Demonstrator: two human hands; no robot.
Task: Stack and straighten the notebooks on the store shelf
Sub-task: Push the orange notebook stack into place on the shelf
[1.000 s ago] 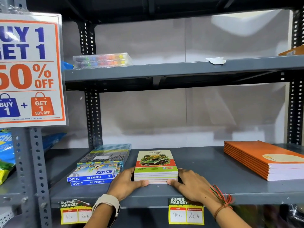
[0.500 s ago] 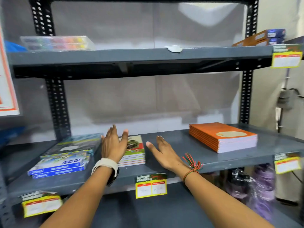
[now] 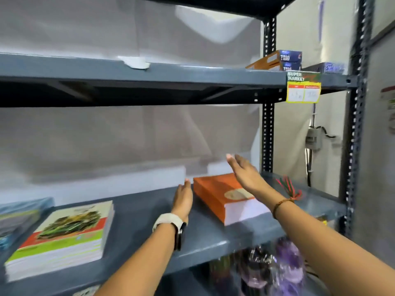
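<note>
- Flanking the stack of orange-covered notebooks on the grey metal shelf, I see both hands.
- Left hand, fingers straight, holds nothing, just beside the stack.
- Right hand hovers flat, empty, above it.

car-cover notebooks left on shelf | plain-cover stack right, well apart

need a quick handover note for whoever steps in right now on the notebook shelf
Left hand: open, empty, at the left edge of the orange stack; contact unclear.
Right hand: open, empty, raised over the orange stack, not gripping.
Car-cover stack: on the same shelf, left, looks squared, hands off it.
Done: car-cover stack looks tidy.
Left: the orange stack sits at an angle to the shelf edge; square it with both hands.
</note>
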